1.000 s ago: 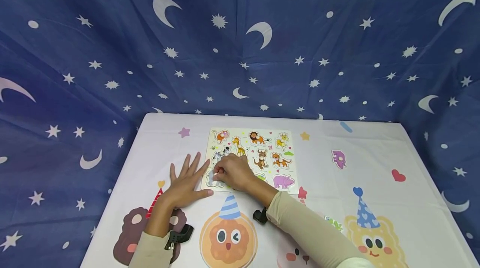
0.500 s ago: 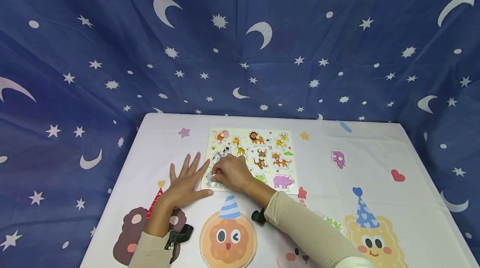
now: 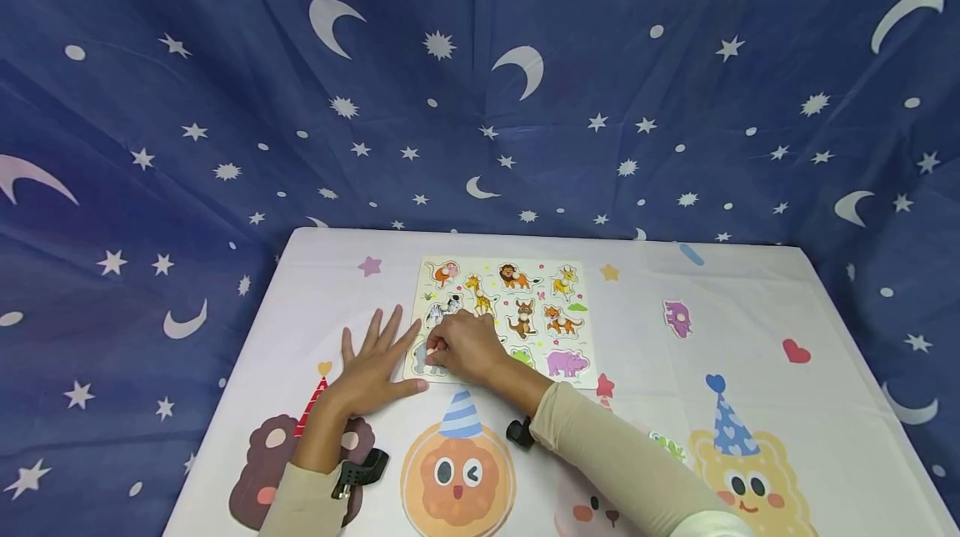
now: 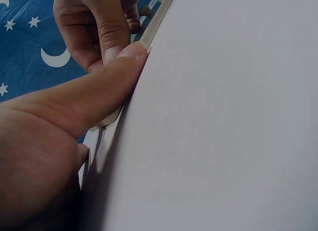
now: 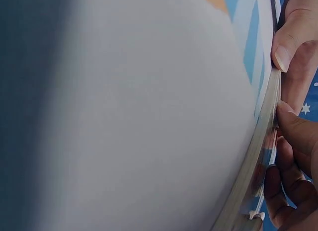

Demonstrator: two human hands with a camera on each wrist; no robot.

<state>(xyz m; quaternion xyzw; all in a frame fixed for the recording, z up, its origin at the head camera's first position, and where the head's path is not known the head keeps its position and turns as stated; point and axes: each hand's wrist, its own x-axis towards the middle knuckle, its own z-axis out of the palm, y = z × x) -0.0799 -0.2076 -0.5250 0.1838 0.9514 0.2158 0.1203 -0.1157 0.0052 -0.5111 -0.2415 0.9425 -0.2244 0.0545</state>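
Observation:
A flat animal peg puzzle board (image 3: 543, 362) lies at the middle of the table. My right hand (image 3: 468, 349) is over its lower left part, thumb and fingers pinching a grey elephant puzzle piece (image 3: 422, 356) at the elephant's place; the fingers cover part of the piece. Spread flat at the board's left side, my left hand (image 3: 371, 383) has straight fingers, and its thumb (image 4: 131, 52) touches the board's edge in the left wrist view. Above the right hand on the board are a zebra (image 3: 442, 311) and a giraffe (image 3: 477, 291).
A purple puzzle piece (image 3: 677, 318) lies on the table right of the board. A green frog-like piece (image 3: 666, 445) is beside the right sleeve, partly hidden. The white tablecloth (image 3: 330, 270) has printed cartoon figures. A blue starry curtain (image 3: 420, 178) hangs behind.
My right hand and the elephant piece have shifted very slightly over the elephant's place. The left hand stays put at the board's edge.

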